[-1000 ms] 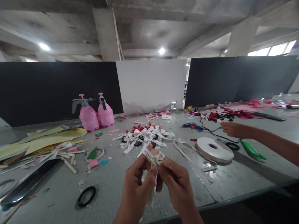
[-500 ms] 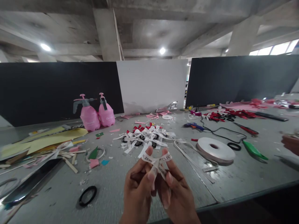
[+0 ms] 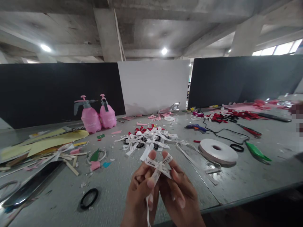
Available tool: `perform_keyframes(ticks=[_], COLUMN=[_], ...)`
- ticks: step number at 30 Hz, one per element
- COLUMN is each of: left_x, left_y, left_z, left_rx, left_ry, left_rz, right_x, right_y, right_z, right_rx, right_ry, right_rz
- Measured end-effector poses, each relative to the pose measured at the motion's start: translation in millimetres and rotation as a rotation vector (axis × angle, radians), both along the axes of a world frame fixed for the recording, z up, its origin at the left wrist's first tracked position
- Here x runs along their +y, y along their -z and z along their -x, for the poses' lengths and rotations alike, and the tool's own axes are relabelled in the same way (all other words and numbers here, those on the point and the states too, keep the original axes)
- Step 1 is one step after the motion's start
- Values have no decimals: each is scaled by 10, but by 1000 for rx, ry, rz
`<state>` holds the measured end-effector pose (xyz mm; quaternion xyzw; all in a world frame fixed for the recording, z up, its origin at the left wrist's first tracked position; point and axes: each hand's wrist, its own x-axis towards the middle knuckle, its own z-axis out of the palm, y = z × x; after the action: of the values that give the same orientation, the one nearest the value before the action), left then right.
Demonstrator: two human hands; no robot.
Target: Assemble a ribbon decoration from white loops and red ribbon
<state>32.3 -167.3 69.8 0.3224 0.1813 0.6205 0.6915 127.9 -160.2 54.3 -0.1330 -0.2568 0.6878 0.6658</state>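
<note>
Nearest to me, both of the person's hands meet low over the table [image 3: 113, 192], working a narrow white printed ribbon [image 3: 157, 167] crossed between them. The left hand [image 3: 142, 189] is nearly closed, thumb pressed down on the crossing and forefinger raised with the ribbon looped round its tip. The right hand [image 3: 182, 192] is partly curled, the ribbon bent over its raised forefinger too, its thumb close against that finger and the other fingers pointing down. A strip of ribbon hangs below the left hand and runs off the bottom of the view, and both wrists are cut off there. I can make out dark lettering on the ribbon, but the folds break up the words, and the fingers hide much of the crossing's underside. To the left lies a black ring [image 3: 83, 206], and past it a dark shiny tray-like thing [image 3: 35, 183] I can't name for certain. On the right sits a fat roll of white ribbon [image 3: 219, 149], with a green thing [image 3: 257, 152] beyond. Just past the fingertips, a heap of white bows [image 3: 149, 138] partly covers red pieces and black rings. Farther off are a glue gun [image 3: 196, 127] and two pink spray bottles [image 3: 90, 119]. At the far right, a blocky blur masks whatever is there.
</note>
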Motion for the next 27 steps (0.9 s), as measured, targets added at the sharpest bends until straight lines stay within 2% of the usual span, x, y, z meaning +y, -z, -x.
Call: perform_keyframes(ticks=[6, 12, 14, 16, 20, 23, 27], left_x=[28, 46, 43, 52, 102, 139, 174], left_y=[81, 177, 155, 121, 82, 80, 70], left_z=[-27, -43, -18, 19, 85, 87, 18], left_rx=[-20, -92, -44, 68, 304, 379, 425], left_ry=[92, 106, 51, -67, -271, -295, -329], left_rz=[-27, -54, -7, 30, -14, -52, -1], right_x=[29, 53, 62, 63, 43, 38, 69], right_y=[22, 59, 81, 88, 55, 38, 69], right_z=[-15, -23, -53, -90, -136, -133, -112], right_rx=[-25, -5, -55, -127, -231, -274, -361], right_ry=[45, 38, 37, 53, 100, 142, 236], right_rz=[12, 0, -29, -50, -127, -158, -237])
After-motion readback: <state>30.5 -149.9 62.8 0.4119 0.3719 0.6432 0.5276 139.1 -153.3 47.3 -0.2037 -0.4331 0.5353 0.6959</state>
